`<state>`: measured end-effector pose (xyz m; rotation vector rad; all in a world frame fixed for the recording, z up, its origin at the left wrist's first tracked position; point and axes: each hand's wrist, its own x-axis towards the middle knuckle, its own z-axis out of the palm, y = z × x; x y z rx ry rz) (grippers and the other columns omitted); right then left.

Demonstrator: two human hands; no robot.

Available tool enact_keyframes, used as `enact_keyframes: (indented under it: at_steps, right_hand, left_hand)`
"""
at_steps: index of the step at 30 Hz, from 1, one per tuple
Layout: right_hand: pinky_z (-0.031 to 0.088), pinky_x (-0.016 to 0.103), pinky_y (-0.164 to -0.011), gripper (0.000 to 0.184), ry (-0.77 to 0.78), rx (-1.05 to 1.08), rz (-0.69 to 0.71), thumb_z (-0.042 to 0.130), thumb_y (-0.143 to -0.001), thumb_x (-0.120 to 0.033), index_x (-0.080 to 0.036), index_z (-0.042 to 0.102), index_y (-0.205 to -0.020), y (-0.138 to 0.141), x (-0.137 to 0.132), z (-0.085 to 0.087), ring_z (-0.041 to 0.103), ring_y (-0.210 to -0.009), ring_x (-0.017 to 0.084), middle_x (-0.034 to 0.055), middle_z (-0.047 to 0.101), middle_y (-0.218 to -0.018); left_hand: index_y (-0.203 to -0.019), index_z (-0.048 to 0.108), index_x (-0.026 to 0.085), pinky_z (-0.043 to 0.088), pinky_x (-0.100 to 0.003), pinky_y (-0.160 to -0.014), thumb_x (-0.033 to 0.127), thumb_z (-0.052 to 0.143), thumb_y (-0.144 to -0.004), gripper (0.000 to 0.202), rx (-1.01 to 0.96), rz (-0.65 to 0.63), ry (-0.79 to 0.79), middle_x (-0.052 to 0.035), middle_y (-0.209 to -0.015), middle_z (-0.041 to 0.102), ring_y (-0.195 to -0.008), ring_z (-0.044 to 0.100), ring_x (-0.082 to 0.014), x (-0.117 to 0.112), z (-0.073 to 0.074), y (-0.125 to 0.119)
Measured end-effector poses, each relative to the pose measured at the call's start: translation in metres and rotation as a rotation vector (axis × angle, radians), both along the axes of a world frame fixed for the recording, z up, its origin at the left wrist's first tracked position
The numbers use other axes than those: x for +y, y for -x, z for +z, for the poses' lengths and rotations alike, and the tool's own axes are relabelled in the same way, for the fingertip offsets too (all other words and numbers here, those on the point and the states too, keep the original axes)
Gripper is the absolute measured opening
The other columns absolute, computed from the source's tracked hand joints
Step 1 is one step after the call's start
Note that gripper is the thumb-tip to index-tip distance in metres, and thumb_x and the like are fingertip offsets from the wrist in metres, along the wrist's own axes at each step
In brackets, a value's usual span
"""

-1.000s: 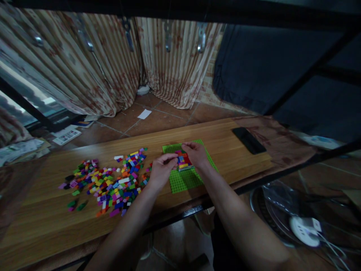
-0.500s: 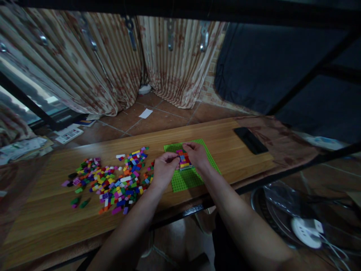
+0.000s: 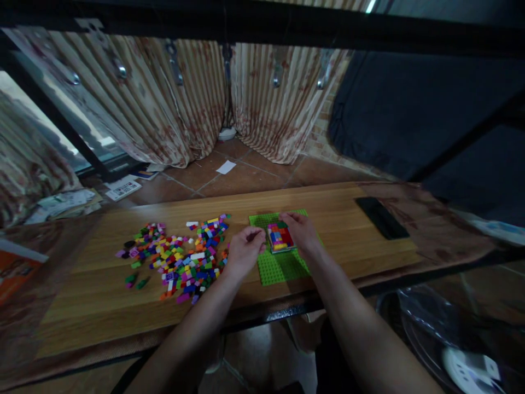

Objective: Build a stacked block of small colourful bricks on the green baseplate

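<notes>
A green studded baseplate (image 3: 283, 269) lies on the wooden table, carrying a block of multicoloured toy bricks (image 3: 280, 236) with red, blue, orange and yellow pieces. My left hand (image 3: 246, 249) is beside the block's left edge, thumb and fingers pinched together. Whatever is between those fingertips is too small to make out. At the far right corner of the block is my right hand (image 3: 302, 232), its fingers closed over a dark green spot. I cannot tell if that piece is held or part of the block.
A large heap of loose bricks (image 3: 184, 262) spreads over the table left of the baseplate. A black phone (image 3: 381, 218) lies to the right. Beyond the table hang striped curtains (image 3: 270, 104). A white power strip (image 3: 471, 369) sits low at the right.
The view has shifted, so the table sits further right and slightly lower. My left hand has drawn a little away from the brick block, leaving more of it visible.
</notes>
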<state>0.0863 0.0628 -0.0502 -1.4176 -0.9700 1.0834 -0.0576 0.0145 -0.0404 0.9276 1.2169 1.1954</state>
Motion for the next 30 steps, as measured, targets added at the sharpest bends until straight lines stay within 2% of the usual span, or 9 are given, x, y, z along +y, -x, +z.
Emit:
enact_keyframes:
  at_steps: [3,5,7,11,14,17,20,24,30]
  right_hand:
    - [0.046,0.025,-0.053,0.03,0.01,-0.015,0.005,0.066,-0.063,-0.045,-0.016,0.067,-0.07,-0.001,-0.001,0.001,0.057,-0.054,0.013,0.0004,0.066,-0.064]
    - [0.047,0.025,-0.053,0.031,0.015,-0.013,0.012,0.066,-0.063,-0.046,-0.016,0.068,-0.071,-0.002,-0.001,0.001,0.058,-0.054,0.013,0.0007,0.067,-0.064]
    - [0.048,0.025,-0.052,0.03,0.017,-0.01,0.013,0.067,-0.062,-0.045,-0.016,0.068,-0.071,-0.002,-0.002,0.001,0.058,-0.052,0.012,0.0005,0.067,-0.063]
    - [0.047,0.023,-0.05,0.025,0.005,-0.047,0.017,0.068,-0.063,-0.04,-0.016,0.069,-0.072,-0.002,-0.004,0.001,0.056,-0.051,0.011,0.0,0.066,-0.063]
    - [0.046,0.023,-0.049,0.025,0.011,-0.115,0.023,0.067,-0.065,-0.039,-0.016,0.07,-0.074,-0.002,-0.003,0.0,0.056,-0.051,0.011,0.0007,0.066,-0.064]
    - [0.048,0.024,-0.05,0.027,0.012,-0.136,0.032,0.067,-0.064,-0.041,-0.016,0.07,-0.076,-0.004,-0.001,-0.001,0.057,-0.052,0.012,0.0006,0.066,-0.065]
    - [0.048,0.024,-0.05,0.028,0.003,-0.156,0.048,0.068,-0.064,-0.042,-0.016,0.07,-0.076,-0.006,0.0,-0.002,0.058,-0.052,0.013,0.0006,0.066,-0.065]
    - [0.047,0.024,-0.05,0.029,0.0,-0.22,0.026,0.067,-0.064,-0.042,-0.016,0.071,-0.076,-0.006,-0.001,-0.001,0.059,-0.052,0.013,0.0013,0.067,-0.065]
    - [0.049,0.025,-0.051,0.034,-0.009,-0.277,0.064,0.064,-0.067,-0.047,-0.016,0.071,-0.08,-0.009,0.0,-0.003,0.061,-0.055,0.014,0.0023,0.069,-0.068]
  left_hand:
    - [-0.079,0.067,0.015,0.045,-0.02,-0.051,0.03,0.069,-0.069,0.019,0.034,0.032,-0.06,0.0023,-0.061,0.062,-0.05,0.055,-0.0082,0.005,0.013,0.019]
    - [-0.082,0.068,0.015,0.047,-0.021,-0.054,0.031,0.068,-0.069,0.021,0.112,0.058,-0.106,0.0025,-0.061,0.062,-0.052,0.056,-0.0092,0.008,0.022,0.04]
    - [-0.087,0.069,0.015,0.048,-0.023,-0.058,0.031,0.067,-0.07,0.024,0.24,0.079,-0.142,0.0002,-0.069,0.067,-0.058,0.06,-0.011,0.01,0.03,0.067]
    - [-0.082,0.071,0.015,0.049,-0.026,-0.066,0.028,0.067,-0.068,0.02,0.551,-0.051,-0.187,-0.0035,-0.078,0.072,-0.07,0.064,-0.0154,0.003,0.038,0.12]
    - [-0.08,0.072,0.016,0.049,-0.027,-0.067,0.028,0.065,-0.068,0.019,0.714,-0.186,-0.16,-0.0026,-0.075,0.072,-0.07,0.065,-0.0172,-0.006,0.036,0.141]
    - [-0.081,0.072,0.018,0.05,-0.027,-0.069,0.026,0.061,-0.07,0.017,0.867,-0.296,-0.165,-0.0015,-0.077,0.073,-0.073,0.066,-0.0177,-0.012,0.031,0.144]
    - [-0.081,0.073,0.02,0.05,-0.027,-0.069,0.02,0.056,-0.07,0.02,1.009,-0.355,-0.186,-0.0012,-0.079,0.073,-0.075,0.066,-0.0178,-0.012,0.028,0.14]
    - [-0.09,0.075,0.021,0.049,-0.027,-0.068,0.014,0.054,-0.07,0.03,1.16,-0.304,-0.197,-0.0017,-0.081,0.073,-0.074,0.066,-0.0181,-0.012,0.029,0.136]
    - [-0.093,0.075,0.021,0.049,-0.026,-0.07,0.013,0.052,-0.075,0.03,1.186,-0.249,-0.228,-0.0024,-0.083,0.073,-0.075,0.065,-0.0174,-0.011,0.028,0.127]
